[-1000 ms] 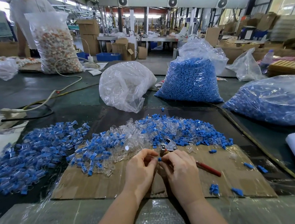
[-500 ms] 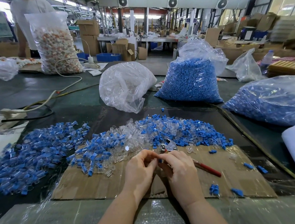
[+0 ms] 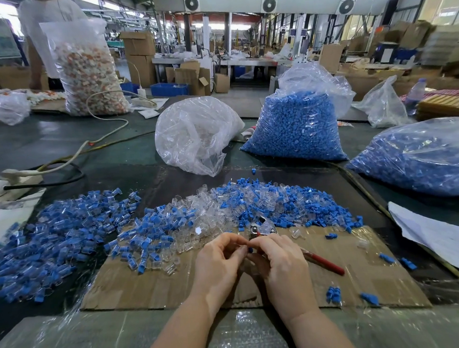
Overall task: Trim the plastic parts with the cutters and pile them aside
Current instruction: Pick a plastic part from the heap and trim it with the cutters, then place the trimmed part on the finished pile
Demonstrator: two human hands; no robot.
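Small blue part (image 3: pixel 250 250) pinched between left hand (image 3: pixel 218 259) and right hand (image 3: pixel 280 263); cutters (image 3: pixel 262 227) in the right grip point away, beyond it

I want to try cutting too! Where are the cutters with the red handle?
The cutters lie across the cardboard sheet near the middle of the head view, gripped by the right hand, with the metal head poking out toward the mixed pile of parts.

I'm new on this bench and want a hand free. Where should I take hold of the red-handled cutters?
Probably by the red handle, coming from your right. It juts out bare past the right hand, low over the cardboard, while the metal head points away into the parts pile.
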